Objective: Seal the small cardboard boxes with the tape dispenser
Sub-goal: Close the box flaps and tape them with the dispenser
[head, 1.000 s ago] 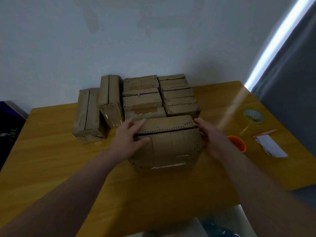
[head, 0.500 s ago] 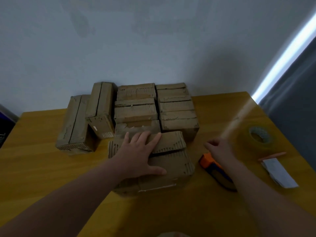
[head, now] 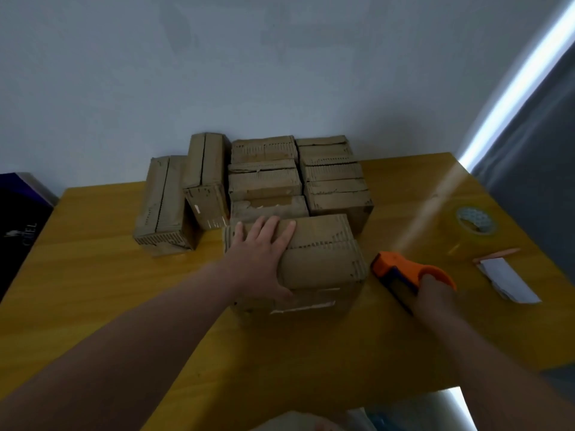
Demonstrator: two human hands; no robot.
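A small brown cardboard box sits in the middle of the wooden table, its top flaps folded down. My left hand lies flat on the box's left part, fingers straight and pressing the flaps. To the right of the box lies the orange tape dispenser, and my right hand grips its near end on the table. Several more cardboard boxes are packed together behind the front box, toward the wall.
A roll of clear tape lies at the table's right side, with a white paper slip and a thin orange stick nearer the edge. Two long boxes stand at the left. A dark object sits beyond the table's left edge.
My right hand left the box, moved right and closed on the tape dispenser. My left hand shifted from the box's side onto its top flaps. The view has shifted slightly.
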